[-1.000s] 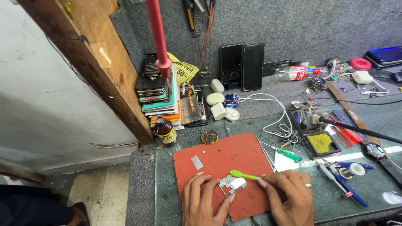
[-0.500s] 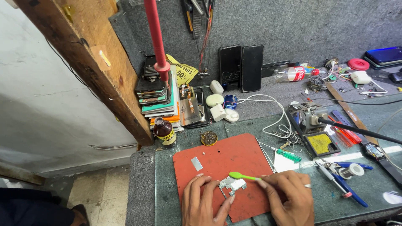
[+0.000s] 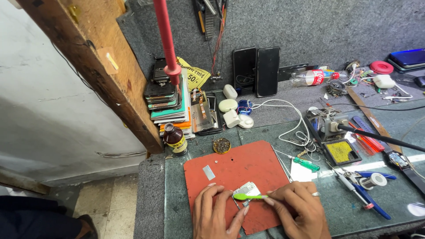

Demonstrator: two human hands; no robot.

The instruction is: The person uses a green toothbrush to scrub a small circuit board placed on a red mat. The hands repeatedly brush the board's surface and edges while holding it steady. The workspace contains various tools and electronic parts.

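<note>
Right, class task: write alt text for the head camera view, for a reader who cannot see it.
Two bare hands work over a red rubber mat on a cluttered repair bench: the left hand steadies a small silvery metal part while the right hand holds a bright green plastic tool against it. A small brown glass bottle and a green-handled screwdriver lie nearby.

A small silver metal part [image 3: 246, 189] lies flat on the red mat [image 3: 239, 168], near the mat's front edge. A green brush [image 3: 248, 196] lies sideways across it, its green head pointing left, touching the part.
</note>
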